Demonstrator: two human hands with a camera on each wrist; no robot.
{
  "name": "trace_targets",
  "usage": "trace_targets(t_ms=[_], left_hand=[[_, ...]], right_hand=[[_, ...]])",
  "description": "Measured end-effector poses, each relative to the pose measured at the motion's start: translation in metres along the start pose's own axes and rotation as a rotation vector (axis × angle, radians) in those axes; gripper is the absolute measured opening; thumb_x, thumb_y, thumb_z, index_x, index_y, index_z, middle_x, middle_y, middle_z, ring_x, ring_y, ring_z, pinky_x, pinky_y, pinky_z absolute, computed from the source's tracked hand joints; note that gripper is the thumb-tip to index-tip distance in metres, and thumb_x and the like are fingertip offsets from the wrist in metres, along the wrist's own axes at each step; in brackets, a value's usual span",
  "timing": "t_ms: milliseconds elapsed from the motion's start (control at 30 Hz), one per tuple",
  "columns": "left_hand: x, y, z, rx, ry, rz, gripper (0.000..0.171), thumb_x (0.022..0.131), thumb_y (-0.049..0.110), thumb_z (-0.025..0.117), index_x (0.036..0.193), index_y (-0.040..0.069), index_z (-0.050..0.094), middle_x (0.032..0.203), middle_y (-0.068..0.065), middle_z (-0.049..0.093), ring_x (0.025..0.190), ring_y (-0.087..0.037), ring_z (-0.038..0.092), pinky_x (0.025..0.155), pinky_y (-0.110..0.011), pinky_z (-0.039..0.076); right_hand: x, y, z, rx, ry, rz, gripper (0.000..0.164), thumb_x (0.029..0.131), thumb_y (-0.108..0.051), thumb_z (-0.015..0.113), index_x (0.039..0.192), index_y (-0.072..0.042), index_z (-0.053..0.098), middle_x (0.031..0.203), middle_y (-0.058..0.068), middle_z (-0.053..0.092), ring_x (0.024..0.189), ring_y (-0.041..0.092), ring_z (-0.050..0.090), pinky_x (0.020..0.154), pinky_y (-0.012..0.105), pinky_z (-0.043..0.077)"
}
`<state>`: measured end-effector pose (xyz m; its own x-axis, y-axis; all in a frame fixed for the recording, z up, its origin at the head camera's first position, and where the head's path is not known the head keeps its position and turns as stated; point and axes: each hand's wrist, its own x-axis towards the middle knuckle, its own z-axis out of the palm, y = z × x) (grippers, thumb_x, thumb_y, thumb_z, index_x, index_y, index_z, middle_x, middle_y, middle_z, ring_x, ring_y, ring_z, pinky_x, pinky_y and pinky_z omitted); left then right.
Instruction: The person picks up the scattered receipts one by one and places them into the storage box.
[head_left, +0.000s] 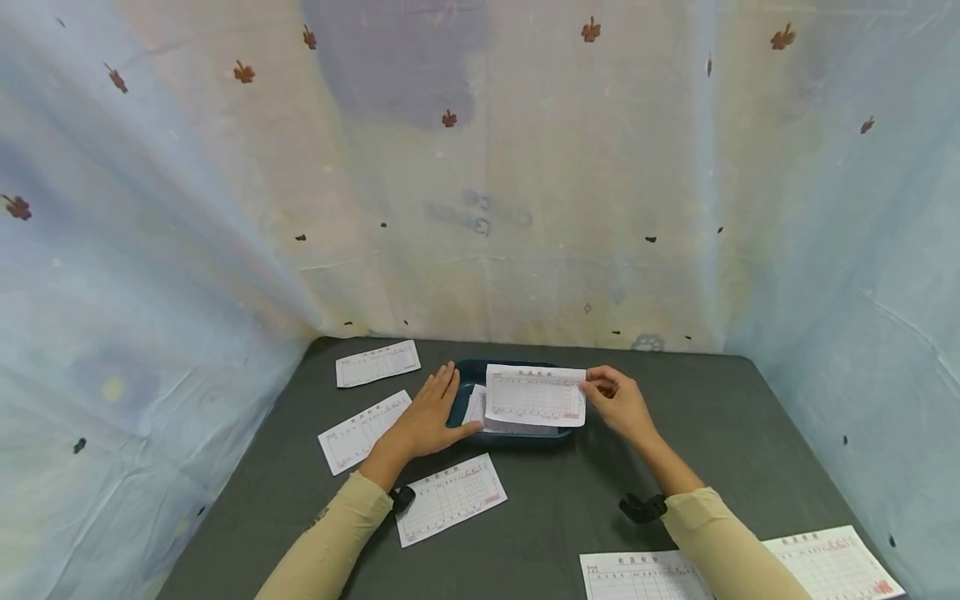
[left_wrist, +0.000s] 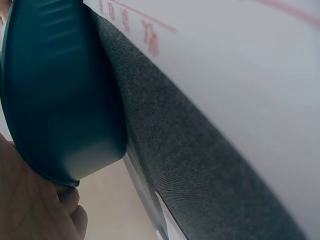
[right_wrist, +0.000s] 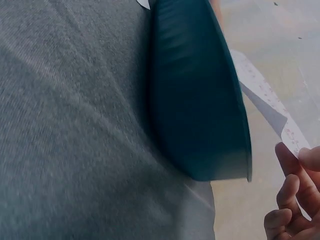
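My right hand [head_left: 622, 406] pinches the right edge of a white printed receipt slip [head_left: 536, 395] between thumb and fingers. The slip is over a dark blue-teal plastic basin [head_left: 525, 439], covering much of its opening. In the right wrist view, the pinched slip [right_wrist: 299, 135] stands above the rim and its near corner bends. Another slip [head_left: 474, 406] lies inside the basin, mostly hidden by the held one. My left hand [head_left: 427, 417] rests on the basin's left end, fingers extended along the rim and thumb reaching across the front corner.
Three slips lie left of the basin: one at the back [head_left: 378, 363], one in the middle [head_left: 360, 433] and one nearer [head_left: 453, 500]. Two more forms, one at the front [head_left: 637, 575] and one at the right corner [head_left: 840, 562], lie by my right sleeve. A patterned curtain [head_left: 525, 208] surrounds the dark table.
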<state>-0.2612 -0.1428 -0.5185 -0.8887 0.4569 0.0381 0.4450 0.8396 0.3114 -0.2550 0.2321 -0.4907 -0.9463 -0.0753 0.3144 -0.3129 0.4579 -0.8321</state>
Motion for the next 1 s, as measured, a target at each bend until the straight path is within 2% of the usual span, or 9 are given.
trace_targets(t_ms=[167, 333, 467, 667, 1000], left_hand=[[-0.001, 0.000, 0.001, 0.000, -0.003, -0.002, 0.120, 0.096, 0.087, 0.046, 0.171, 0.002, 0.008, 0.181, -0.016, 0.000, 0.167, -0.030, -0.001, 0.135, -0.050, 0.007], [0.000, 0.000, 0.001, 0.002, -0.001, -0.005, 0.120, 0.096, 0.086, 0.046, 0.171, 0.002, 0.007, 0.181, -0.015, -0.001, 0.167, -0.028, -0.002, 0.135, -0.047, 0.004], [0.001, 0.001, 0.001, -0.004, 0.009, 0.000, 0.120, 0.096, 0.086, 0.047, 0.171, 0.000, 0.009, 0.180, -0.016, 0.001, 0.167, -0.030, 0.000, 0.135, -0.049, 0.006], [0.001, 0.002, 0.001, -0.008, 0.003, -0.005, 0.121, 0.095, 0.087, 0.046, 0.171, 0.002, 0.007, 0.181, -0.015, -0.001, 0.167, -0.030, -0.001, 0.135, -0.050, 0.006], [0.001, 0.002, 0.001, -0.003, 0.003, -0.007, 0.119, 0.096, 0.085, 0.048, 0.171, 0.002, 0.007, 0.181, -0.015, 0.000, 0.167, -0.030, -0.001, 0.134, -0.051, 0.008]], right_hand=[[0.002, -0.001, 0.012, -0.002, -0.026, 0.010, 0.018, 0.103, -0.006, 0.073, 0.115, 0.006, 0.072, 0.098, 0.020, 0.080, 0.075, 0.010, 0.063, 0.063, 0.023, 0.047], [0.005, -0.004, 0.020, -0.010, -0.050, 0.031, 0.017, 0.103, -0.007, 0.074, 0.116, 0.004, 0.073, 0.097, 0.016, 0.080, 0.077, 0.013, 0.063, 0.065, 0.024, 0.047], [0.006, -0.004, 0.025, -0.024, -0.071, 0.033, 0.015, 0.103, -0.008, 0.073, 0.114, 0.002, 0.073, 0.095, 0.015, 0.080, 0.076, 0.014, 0.061, 0.067, 0.025, 0.047], [0.007, -0.003, 0.030, -0.011, -0.083, 0.029, 0.013, 0.102, -0.006, 0.075, 0.112, 0.002, 0.073, 0.095, 0.017, 0.080, 0.077, 0.013, 0.062, 0.069, 0.024, 0.048], [0.008, -0.005, 0.031, -0.070, -0.102, 0.051, 0.015, 0.102, -0.008, 0.075, 0.113, 0.001, 0.074, 0.095, 0.011, 0.079, 0.076, 0.017, 0.063, 0.065, 0.025, 0.047]])
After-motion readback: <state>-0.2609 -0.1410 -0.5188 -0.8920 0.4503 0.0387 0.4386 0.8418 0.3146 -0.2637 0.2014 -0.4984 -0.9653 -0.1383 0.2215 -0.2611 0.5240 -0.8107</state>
